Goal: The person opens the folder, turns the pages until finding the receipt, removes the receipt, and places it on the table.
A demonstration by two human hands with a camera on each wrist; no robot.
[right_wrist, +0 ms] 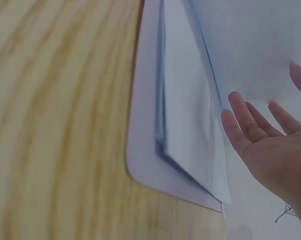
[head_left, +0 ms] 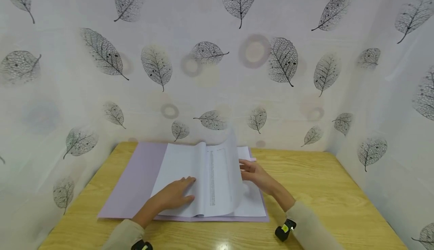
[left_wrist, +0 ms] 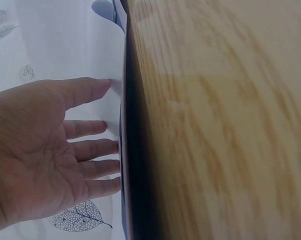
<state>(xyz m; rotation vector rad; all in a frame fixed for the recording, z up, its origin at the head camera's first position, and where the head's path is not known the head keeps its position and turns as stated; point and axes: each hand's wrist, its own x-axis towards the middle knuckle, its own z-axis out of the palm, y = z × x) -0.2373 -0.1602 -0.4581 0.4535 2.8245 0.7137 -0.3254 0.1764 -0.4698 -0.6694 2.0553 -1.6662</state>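
Observation:
A lilac folder (head_left: 142, 178) lies opened out on the table with white sheets inside. My left hand (head_left: 174, 195) rests on the left-hand sheets (head_left: 171, 159), fingers extended toward the curved fold. In the left wrist view, the left hand (left_wrist: 45, 150) has its fingers apart along the paper. One page (head_left: 220, 182) stands raised and bowed in the middle, with faint printed lines on it. At its right edge is my right hand (head_left: 257, 174), fingers loosely extended. In the right wrist view the right hand's spread fingers (right_wrist: 248, 120) lie against the raised page (right_wrist: 250, 45).
More white sheets (head_left: 252, 201) are stacked on the folder's right side, and a small lilac tab (head_left: 252, 159) juts from its right edge. The wooden table (head_left: 325, 193) extends on both sides. A leaf-patterned curtain (head_left: 217, 91) hangs behind the table.

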